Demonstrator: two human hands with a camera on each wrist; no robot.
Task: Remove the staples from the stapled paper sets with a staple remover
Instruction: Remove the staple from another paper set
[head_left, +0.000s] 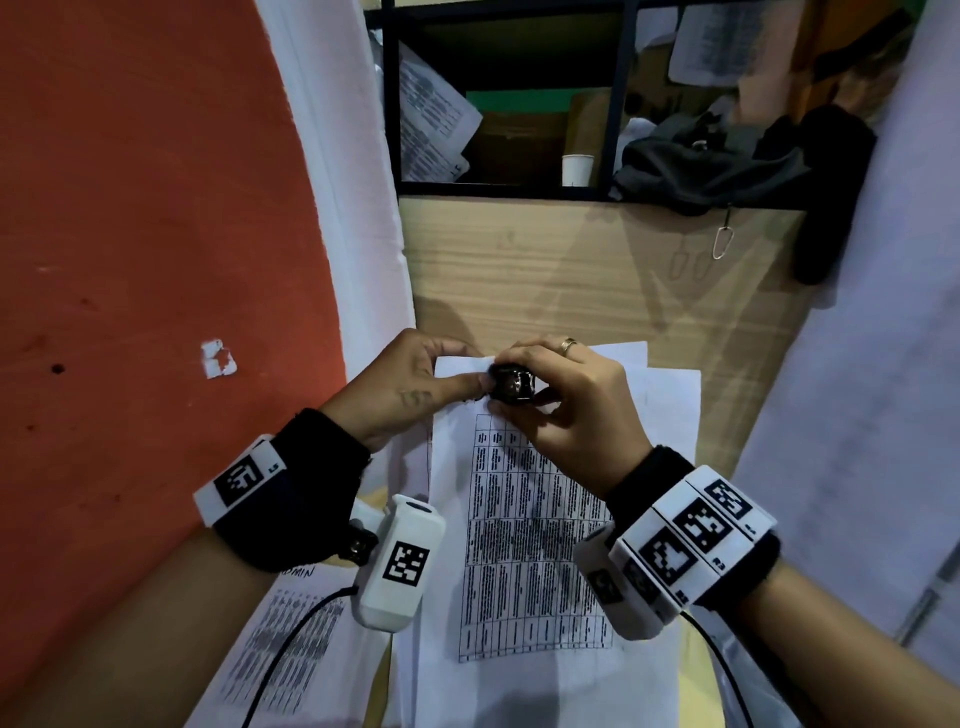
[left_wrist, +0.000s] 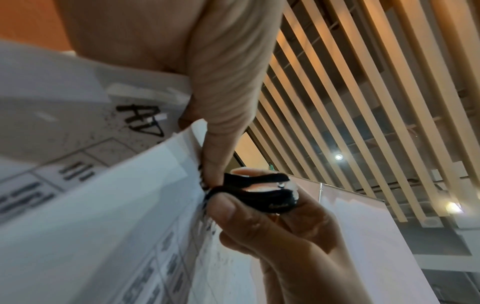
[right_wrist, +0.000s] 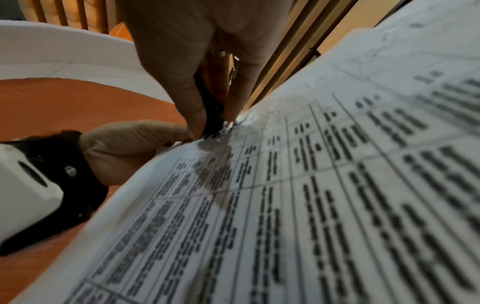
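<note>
A stapled paper set (head_left: 524, 545) printed with a table lies on the wooden desk, its top left corner lifted. My left hand (head_left: 415, 387) pinches that corner between thumb and fingers. My right hand (head_left: 550, 395) grips a black staple remover (head_left: 511, 384) and squeezes it against the same corner. In the left wrist view the staple remover (left_wrist: 259, 193) sits between the right thumb and fingers, its claws at the paper set's (left_wrist: 109, 216) edge. The right wrist view shows the staple remover (right_wrist: 211, 111) biting the corner of the paper set (right_wrist: 298, 195). The staple itself is hidden.
More printed sheets (head_left: 291, 639) lie under my left wrist, and blank sheets (head_left: 670, 395) to the right. A black shelf at the back holds a white cup (head_left: 576, 169), papers and a dark bag (head_left: 727, 161). An orange wall (head_left: 145, 234) closes the left side.
</note>
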